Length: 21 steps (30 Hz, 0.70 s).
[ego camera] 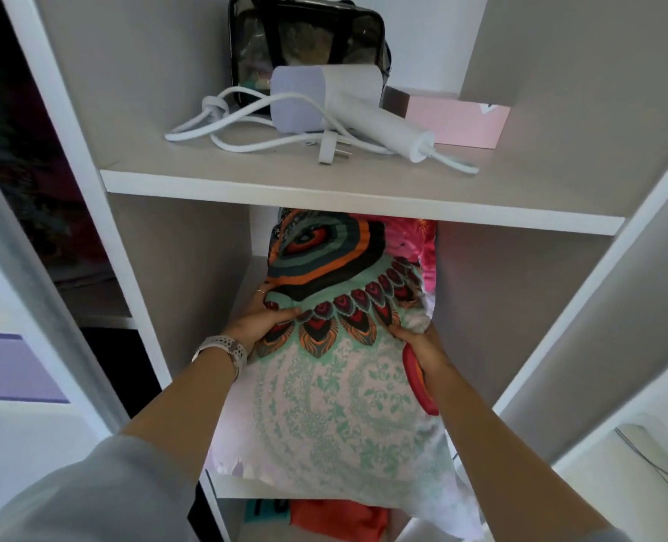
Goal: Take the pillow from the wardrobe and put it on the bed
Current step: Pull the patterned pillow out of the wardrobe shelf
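Taking the pillow (pixel 336 346) as my marker: it stands on end in the lower compartment of the wardrobe (pixel 363 205), its near corner hanging out over the front edge of the shelf it rests on, its far end tucked under the shelf above.

Far to the left of the pillow, past the white upright of the wardrobe, there is a dark compartment whose contents I cannot make out. Nearer, my grey sleeve (pixel 90 490) comes in from the lower left corner, and on that wrist I wear a pale watch (pixel 227 348). My left hand (pixel 262 320) is pressed against the pillow's left edge, fingers curled round behind it and thumb lying across the patterned front, so it is gripping the pillow.

Above the pillow, on the upper shelf, lies a white hair dryer (pixel 336 99) with its cable (pixel 223 119) looped to the left and its plug lying in front. Behind the dryer stands a clear bag with black trim (pixel 305 37); to its right lies a pink box (pixel 461 119).

Below the pillow, something orange (pixel 336 518) shows on the level beneath.

At the pillow's right edge my right hand (pixel 418 344) clasps it, thumb on the front and fingers hidden behind. Pink fabric (pixel 418 236) shows behind the pillow's upper right.
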Tool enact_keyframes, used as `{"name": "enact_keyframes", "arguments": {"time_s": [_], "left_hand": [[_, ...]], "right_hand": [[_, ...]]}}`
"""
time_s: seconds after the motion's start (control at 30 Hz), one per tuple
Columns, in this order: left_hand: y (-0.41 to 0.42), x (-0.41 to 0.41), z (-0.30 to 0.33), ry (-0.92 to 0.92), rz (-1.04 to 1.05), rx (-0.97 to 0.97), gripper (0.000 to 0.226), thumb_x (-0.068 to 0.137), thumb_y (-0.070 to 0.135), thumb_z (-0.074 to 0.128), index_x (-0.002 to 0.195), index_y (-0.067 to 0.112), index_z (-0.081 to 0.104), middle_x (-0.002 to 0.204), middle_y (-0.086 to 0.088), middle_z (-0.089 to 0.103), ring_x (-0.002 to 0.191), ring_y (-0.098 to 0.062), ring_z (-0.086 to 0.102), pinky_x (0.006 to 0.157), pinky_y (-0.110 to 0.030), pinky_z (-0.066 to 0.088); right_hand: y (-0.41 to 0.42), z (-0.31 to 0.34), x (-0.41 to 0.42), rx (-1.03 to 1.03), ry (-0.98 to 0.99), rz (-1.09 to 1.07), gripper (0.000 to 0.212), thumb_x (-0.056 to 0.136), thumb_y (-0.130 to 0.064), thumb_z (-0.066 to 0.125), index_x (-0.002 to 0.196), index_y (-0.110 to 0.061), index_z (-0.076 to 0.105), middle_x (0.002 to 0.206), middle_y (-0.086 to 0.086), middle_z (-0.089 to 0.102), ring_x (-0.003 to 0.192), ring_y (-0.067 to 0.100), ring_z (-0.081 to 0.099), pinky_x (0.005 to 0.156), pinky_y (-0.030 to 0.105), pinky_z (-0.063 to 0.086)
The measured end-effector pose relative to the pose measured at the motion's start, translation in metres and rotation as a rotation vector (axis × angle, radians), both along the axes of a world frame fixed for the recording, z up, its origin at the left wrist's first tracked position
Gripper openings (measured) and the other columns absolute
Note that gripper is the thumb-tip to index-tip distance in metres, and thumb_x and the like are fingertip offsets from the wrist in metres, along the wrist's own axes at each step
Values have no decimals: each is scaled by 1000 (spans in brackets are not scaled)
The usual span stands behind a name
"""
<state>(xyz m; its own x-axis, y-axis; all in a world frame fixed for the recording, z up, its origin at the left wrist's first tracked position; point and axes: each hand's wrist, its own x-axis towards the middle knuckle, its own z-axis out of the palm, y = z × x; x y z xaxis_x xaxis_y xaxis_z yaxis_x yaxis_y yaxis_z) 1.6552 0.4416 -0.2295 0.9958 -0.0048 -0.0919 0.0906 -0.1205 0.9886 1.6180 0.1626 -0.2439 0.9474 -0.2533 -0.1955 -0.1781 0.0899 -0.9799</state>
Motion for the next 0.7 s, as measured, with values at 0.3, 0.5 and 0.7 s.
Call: {"name": "enact_keyframes", "arguments": {"time_s": [0.3, 0.5, 0.7], "left_hand": [[18, -79, 30, -72, 100, -40, 56, 72, 8, 82, 122, 9, 56, 105, -8, 68, 89, -14, 66, 69, -18, 53], [25, -134, 42, -131, 118, -62, 43, 72, 7, 81, 107, 20, 59, 98, 0, 70, 76, -1, 69, 60, -12, 51], [23, -189, 44, -204, 165, -69, 43, 72, 6, 81, 103, 25, 58, 96, 1, 71, 76, -1, 70, 62, -14, 52]], "right_hand": [[16, 41, -80, 153, -25, -109, 61, 72, 6, 74, 128, -6, 53, 115, 19, 68, 98, 34, 68, 78, 40, 56], [21, 62, -136, 151, -67, -86, 51, 73, 5, 74, 119, -7, 58, 105, 15, 72, 84, 26, 72, 60, 30, 58], [9, 68, -176, 167, -158, -8, 59, 70, 8, 74, 123, -11, 55, 107, 12, 72, 84, 21, 74, 60, 29, 59]]}}
